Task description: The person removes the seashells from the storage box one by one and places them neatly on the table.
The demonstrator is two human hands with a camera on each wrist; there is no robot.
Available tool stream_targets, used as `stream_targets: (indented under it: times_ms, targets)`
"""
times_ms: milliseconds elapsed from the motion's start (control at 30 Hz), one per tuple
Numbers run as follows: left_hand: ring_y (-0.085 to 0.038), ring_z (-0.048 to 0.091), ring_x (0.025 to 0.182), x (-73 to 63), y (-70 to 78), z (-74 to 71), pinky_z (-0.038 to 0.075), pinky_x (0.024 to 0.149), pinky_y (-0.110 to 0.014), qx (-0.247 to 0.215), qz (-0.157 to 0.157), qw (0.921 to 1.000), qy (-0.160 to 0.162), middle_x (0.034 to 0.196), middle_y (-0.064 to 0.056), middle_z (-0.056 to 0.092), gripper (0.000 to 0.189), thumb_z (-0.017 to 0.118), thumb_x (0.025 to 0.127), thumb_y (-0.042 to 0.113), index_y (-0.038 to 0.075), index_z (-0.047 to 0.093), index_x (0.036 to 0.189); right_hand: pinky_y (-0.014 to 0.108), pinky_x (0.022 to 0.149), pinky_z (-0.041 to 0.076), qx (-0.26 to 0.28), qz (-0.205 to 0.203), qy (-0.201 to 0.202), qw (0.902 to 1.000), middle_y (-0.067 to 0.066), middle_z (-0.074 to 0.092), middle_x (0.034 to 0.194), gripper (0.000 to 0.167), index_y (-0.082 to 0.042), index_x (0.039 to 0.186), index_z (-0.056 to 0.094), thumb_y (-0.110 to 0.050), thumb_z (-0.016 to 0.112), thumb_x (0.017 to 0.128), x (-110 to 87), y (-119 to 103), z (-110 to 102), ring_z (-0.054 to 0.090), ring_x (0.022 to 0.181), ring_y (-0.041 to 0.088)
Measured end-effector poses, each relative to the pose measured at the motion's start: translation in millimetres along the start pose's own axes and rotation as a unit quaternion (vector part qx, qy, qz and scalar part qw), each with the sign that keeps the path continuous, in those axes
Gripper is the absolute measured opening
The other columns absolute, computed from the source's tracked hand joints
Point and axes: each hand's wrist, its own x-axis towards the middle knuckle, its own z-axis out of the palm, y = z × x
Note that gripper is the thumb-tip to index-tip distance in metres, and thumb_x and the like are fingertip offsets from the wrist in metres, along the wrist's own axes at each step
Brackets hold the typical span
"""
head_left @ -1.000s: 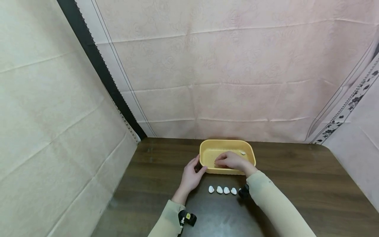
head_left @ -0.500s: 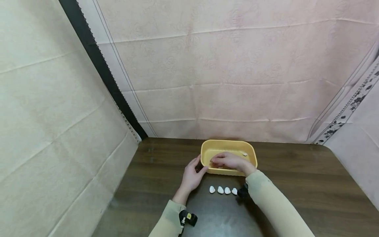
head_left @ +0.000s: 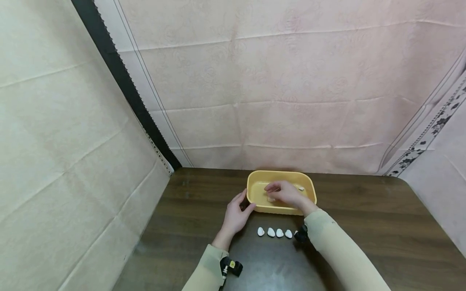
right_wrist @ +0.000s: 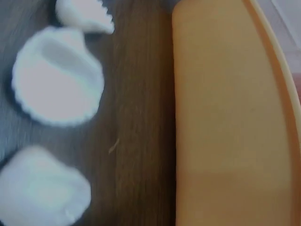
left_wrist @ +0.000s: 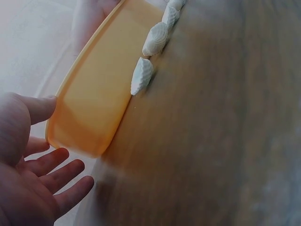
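The left grip (head_left: 234,218), fingers spread, touches the yellow tray (head_left: 278,210); inside, a shell (head_left: 301,188) lies beside the right grip (head_left: 287,193), whose hold I cannot tell.

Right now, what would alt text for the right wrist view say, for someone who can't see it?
Three white shells with ridged edges, two cut off by the picture's borders, lie on a dark wooden tabletop. To their right, across a strip of bare wood, stands the smooth side of a yellow-orange tray.
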Motion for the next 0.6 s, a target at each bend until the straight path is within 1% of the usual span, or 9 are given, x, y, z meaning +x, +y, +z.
stream_targets:
  times_ms: [67,133,233,333,500,600]
  targets:
    - [-0.035,0.054,0.142,0.0,-0.3,0.3,0.056,0.102,-0.051,0.000,-0.002,1.0000,0.000,0.156,-0.020,0.054,0.064,0.074,0.104,0.020,-0.002,0.049,0.158,0.040,0.088,0.058,-0.058,-0.015,0.008,0.9982,0.006,0.077,0.111,0.024,-0.004,0.120,0.077,-0.009,0.078,0.097,0.4,1.8,-0.6,0.069,0.099,0.021]
    - [-0.035,0.054,0.141,0.2,-0.8,0.4,0.056,0.102,-0.051,0.002,-0.003,1.0000,0.001,0.156,-0.020,0.055,0.064,0.074,0.104,0.021,-0.002,0.049,0.158,0.042,0.088,0.058,-0.102,-0.027,0.006,0.9944,0.004,0.078,0.108,0.022,-0.006,0.115,0.079,-0.006,0.081,0.093,1.1,2.9,-0.6,0.069,0.096,0.019]
    - [-0.033,0.054,0.142,0.6,-1.1,0.2,0.056,0.103,-0.051,0.000,-0.009,1.0000,0.000,0.157,-0.018,0.054,0.065,0.074,0.104,0.023,0.000,0.048,0.159,0.044,0.090,0.058,-0.149,-0.036,0.002,0.9882,0.001,0.079,0.106,0.021,-0.008,0.111,0.081,-0.002,0.082,0.091,1.7,3.7,-0.5,0.070,0.096,0.018]
    - [-0.033,0.053,0.143,0.9,-1.2,-0.1,0.056,0.104,-0.050,-0.001,-0.010,0.9999,-0.003,0.158,-0.017,0.054,0.066,0.073,0.104,0.026,0.001,0.048,0.159,0.047,0.091,0.058,-0.162,-0.037,0.000,0.9861,0.001,0.079,0.105,0.020,-0.007,0.109,0.082,-0.001,0.081,0.090,1.0,3.8,-0.4,0.071,0.097,0.019]
    - [-0.035,0.054,0.142,0.9,-1.6,0.2,0.056,0.102,-0.051,0.000,-0.001,1.0000,0.001,0.157,-0.020,0.054,0.065,0.074,0.104,0.024,-0.001,0.049,0.158,0.048,0.091,0.059,-0.173,-0.034,0.001,0.9844,0.002,0.079,0.104,0.017,-0.007,0.108,0.083,-0.005,0.083,0.092,0.3,4.9,0.0,0.071,0.095,0.019]
    - [-0.034,0.053,0.143,1.0,-1.3,0.2,0.056,0.103,-0.051,-0.003,-0.008,1.0000,0.000,0.157,-0.019,0.054,0.064,0.074,0.104,0.022,0.000,0.049,0.159,0.048,0.092,0.058,-0.182,-0.029,0.002,0.9829,0.001,0.079,0.103,0.017,-0.007,0.108,0.083,-0.007,0.084,0.092,1.1,5.0,-0.1,0.069,0.093,0.017]
